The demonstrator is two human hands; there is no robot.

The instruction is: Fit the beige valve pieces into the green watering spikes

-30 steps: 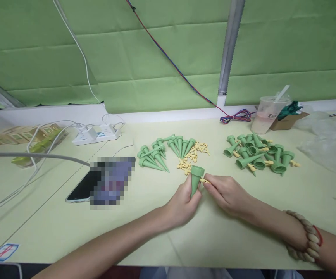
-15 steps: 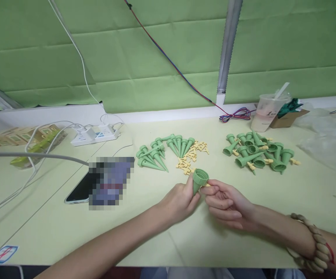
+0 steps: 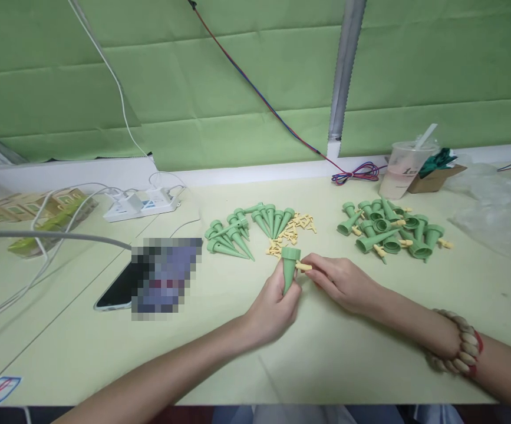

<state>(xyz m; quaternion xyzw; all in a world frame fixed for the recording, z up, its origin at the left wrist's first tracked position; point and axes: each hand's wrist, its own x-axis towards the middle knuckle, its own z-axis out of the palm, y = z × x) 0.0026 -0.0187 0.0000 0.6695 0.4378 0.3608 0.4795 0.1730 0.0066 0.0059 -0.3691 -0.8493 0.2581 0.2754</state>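
Just below frame centre, the left hand [image 3: 273, 303] had its grip closed round a green cone [image 3: 289, 265]; the right hand [image 3: 343, 282] pinched a yellow peg [image 3: 303, 267] against its side. A steady cone and straight push looked wisest.

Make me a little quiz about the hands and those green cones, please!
1. True or false: the left hand holds a green cone with its wide end up.
2. What does the right hand pinch at the cone's side? A: a yellow peg. B: a spoon. C: a coin.
3. Fill in: the cup stands behind the pile of cones on the ___ side of the table.
Key: 1 true; 2 A; 3 right.
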